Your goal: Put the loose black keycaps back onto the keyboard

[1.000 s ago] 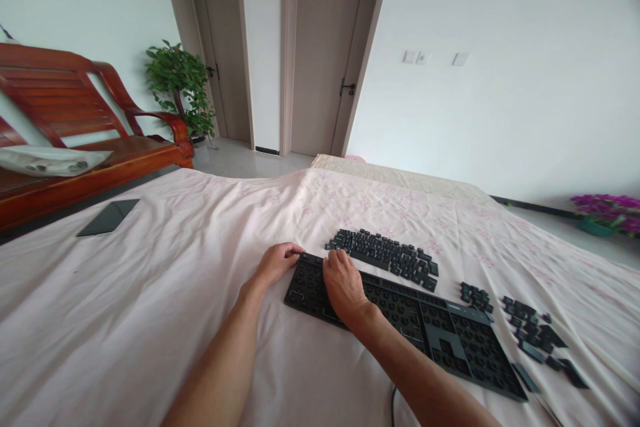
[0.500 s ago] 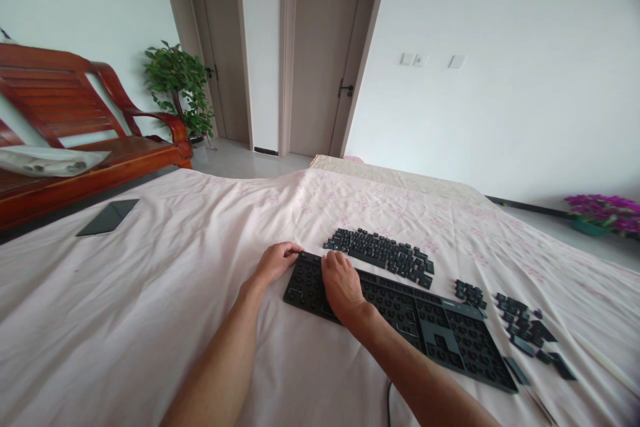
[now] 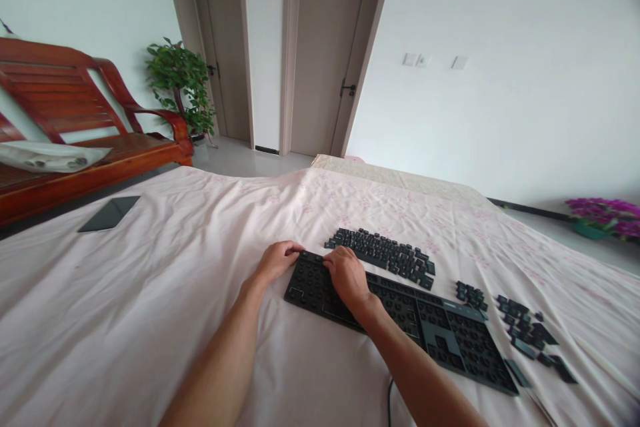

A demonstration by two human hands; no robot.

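In the head view, your right hand (image 3: 347,275) has shifted slightly rightward, uncovering more keycap-less positions on the full-size keyboard (image 3: 407,310), which lies across the bedspread (image 3: 300,360). Its fingers are bunched at the top row, seemingly where work centres; whether they hold anything, you can't tell. Your left hand (image 3: 277,260) stays at the far-left corner, thumb and forefinger narrow, their grip unclear.

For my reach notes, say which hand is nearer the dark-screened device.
Left. The left hand lies right of the device, nearer the camera; the right hand is farther right.
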